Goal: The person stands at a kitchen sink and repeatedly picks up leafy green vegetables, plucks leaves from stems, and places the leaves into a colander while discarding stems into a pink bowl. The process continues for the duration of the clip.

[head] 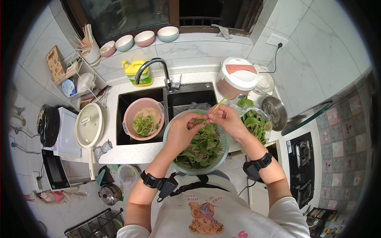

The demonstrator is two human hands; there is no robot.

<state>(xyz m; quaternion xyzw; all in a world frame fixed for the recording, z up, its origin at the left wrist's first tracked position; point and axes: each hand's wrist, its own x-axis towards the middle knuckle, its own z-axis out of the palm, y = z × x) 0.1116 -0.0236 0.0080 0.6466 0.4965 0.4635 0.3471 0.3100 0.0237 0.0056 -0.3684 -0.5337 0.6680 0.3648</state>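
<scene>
My left hand point(185, 129) and my right hand point(223, 119) meet above a pale green plastic colander point(223, 148) heaped with green and reddish amaranth leaves point(202, 148). Between the right fingertips is a leafy vegetable stem point(218, 105), its pale end pointing up and away. The left thumb and fingers pinch the leafy end of the same sprig, partly hidden by the hand. A plastic bag of more leafy greens point(256, 125) lies to the right of my right hand. Trimmed stems point(146, 123) rest in a pink basin point(126, 114) in the left sink bowl.
A chrome faucet point(154, 61) arches over the black double sink point(190, 89). Behind stand a yellow detergent jug point(138, 71) and a white-and-pink rice cooker point(238, 74). A metal bowl point(284, 111) sits at right, near a gas stove point(300, 169). A lidded frying pan point(89, 125) lies left.
</scene>
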